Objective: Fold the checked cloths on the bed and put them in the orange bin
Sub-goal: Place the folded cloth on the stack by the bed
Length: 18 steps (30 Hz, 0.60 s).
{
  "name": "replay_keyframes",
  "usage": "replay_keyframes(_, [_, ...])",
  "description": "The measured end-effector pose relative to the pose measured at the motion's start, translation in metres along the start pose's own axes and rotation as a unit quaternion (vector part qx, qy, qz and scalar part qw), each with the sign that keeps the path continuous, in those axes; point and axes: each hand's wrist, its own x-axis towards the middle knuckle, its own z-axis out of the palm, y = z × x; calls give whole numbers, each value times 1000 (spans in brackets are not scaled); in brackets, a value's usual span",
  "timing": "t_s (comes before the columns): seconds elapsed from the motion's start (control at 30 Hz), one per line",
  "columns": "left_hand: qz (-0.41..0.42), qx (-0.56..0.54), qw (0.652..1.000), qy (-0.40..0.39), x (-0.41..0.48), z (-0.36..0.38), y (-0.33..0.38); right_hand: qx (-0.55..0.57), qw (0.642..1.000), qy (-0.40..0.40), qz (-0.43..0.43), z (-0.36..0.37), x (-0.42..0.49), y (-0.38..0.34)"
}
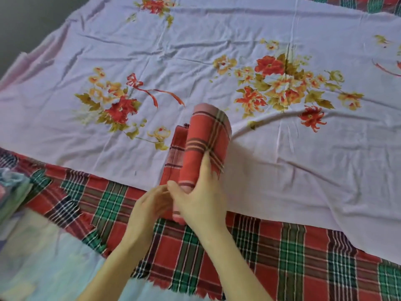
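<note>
At near centre of bed: red checked cloth half-folded. I see right hand gripping fold; left hand at near end, pinch unclear. Risk: fold springs open if grip slackens.

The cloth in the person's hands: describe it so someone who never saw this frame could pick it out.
A lilac floral sheet fills most of the frame, with a red-and-green plaid blanket along its near edge. Where the two meet, mid-frame, the right hand grips a narrow folded cloth. Unlike the blanket it has no green: salmon red with thin dark and cream check lines.
</note>
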Motion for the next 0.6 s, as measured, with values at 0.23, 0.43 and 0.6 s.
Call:
replay_keyframes(0.23, [-85,-190,977,44,3,-27,-22,-61,996,49,31,45,24,-1])
replay_keyframes(0.43, [-170,-257,940,144,17,-21,-31,191,956,-2,223,38,51,41])
replay_keyframes(0.6, [-207,-229,926,218,15,-37,-41,172,950,40,259,60,28,23])
